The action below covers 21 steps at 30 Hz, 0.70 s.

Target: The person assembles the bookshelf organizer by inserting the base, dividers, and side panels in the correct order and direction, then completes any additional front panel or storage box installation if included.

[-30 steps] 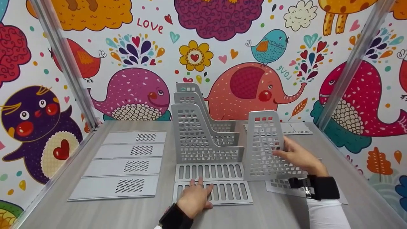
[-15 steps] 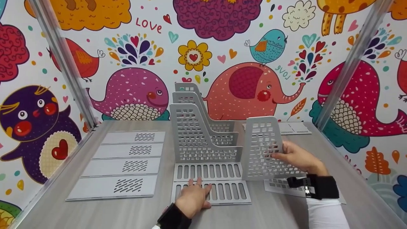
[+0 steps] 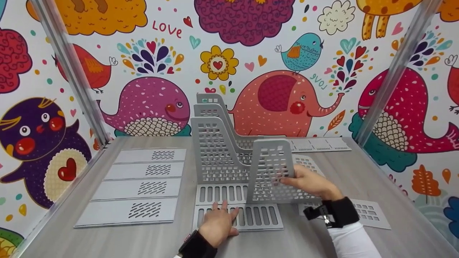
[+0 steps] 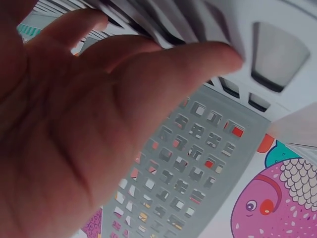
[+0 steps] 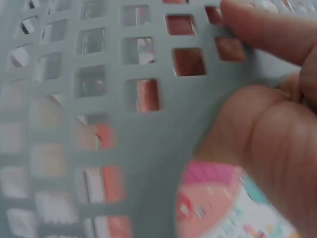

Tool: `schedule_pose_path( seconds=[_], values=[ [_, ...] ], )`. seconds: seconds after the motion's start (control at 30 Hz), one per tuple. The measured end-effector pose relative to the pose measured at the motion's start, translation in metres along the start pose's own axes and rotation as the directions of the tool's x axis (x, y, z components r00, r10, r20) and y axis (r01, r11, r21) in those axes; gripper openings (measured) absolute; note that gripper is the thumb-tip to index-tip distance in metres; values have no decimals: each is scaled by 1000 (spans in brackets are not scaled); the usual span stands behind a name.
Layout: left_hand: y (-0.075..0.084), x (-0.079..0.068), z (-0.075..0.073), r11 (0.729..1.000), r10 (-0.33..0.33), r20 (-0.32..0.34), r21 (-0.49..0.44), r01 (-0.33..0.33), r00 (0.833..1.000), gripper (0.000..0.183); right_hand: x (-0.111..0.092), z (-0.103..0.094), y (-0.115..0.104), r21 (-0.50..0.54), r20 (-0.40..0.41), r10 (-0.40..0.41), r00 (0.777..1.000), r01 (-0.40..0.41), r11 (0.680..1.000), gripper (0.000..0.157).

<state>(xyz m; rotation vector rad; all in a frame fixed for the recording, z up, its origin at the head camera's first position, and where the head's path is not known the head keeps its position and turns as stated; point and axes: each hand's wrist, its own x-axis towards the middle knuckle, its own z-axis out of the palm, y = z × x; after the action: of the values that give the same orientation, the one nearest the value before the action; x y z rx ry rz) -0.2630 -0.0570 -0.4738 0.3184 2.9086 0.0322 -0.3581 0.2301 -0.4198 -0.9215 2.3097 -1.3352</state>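
In the head view my right hand (image 3: 310, 181) grips the low end of a grey perforated file-holder side panel (image 3: 270, 172), held upright over the right part of a slotted grey base (image 3: 258, 227). The right wrist view shows thumb and fingers on opposite faces of this panel, skin showing through its holes. My left hand (image 3: 218, 224) rests on the base's front section with its fingers spread, and the left wrist view has its fingertips (image 4: 230, 53) on the slotted surface. Three similar panels stand in a row at the back of the base, the nearest being the front upright panel (image 3: 215, 175).
Several pale flat boards (image 3: 107, 215) with slanted slots lie side by side on the left. Another perforated panel (image 3: 383, 224) lies flat beneath my right forearm. At the back right is a whitish strip (image 3: 319, 144). Metal posts (image 3: 68, 68) stand before the patterned walls.
My right hand has carried the upright panel leftward, so it now overlaps the nearest standing panel and the base in the head view. The left hand has stayed in place.
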Motion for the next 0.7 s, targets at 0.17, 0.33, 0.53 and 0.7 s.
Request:
schedule_pose_path(
  seconds=[0.17, 0.33, 0.53, 0.7],
  values=[
    [5, 3, -2, 1000, -2, 18, 3, 2, 1000, 66, 7, 15, -8, 55, -43, 13, 999, -11, 998, 35],
    [5, 4, -2, 1000, 5, 11, 18, -5, 1000, 66, 14, 33, -17, 178, -119, 54, 991, -32, 984, 40],
    [-5, 0, 0, 999, -37, 46, 32, 35, 998, 63, 29, 57, -20, 287, -167, 7, 986, 42, 957, 57],
    [-5, 2, -5, 999, 4, 43, -37, -2, 999, 63, 18, 39, -18, 87, -125, 73, 989, -62, 994, 81]
  ],
)
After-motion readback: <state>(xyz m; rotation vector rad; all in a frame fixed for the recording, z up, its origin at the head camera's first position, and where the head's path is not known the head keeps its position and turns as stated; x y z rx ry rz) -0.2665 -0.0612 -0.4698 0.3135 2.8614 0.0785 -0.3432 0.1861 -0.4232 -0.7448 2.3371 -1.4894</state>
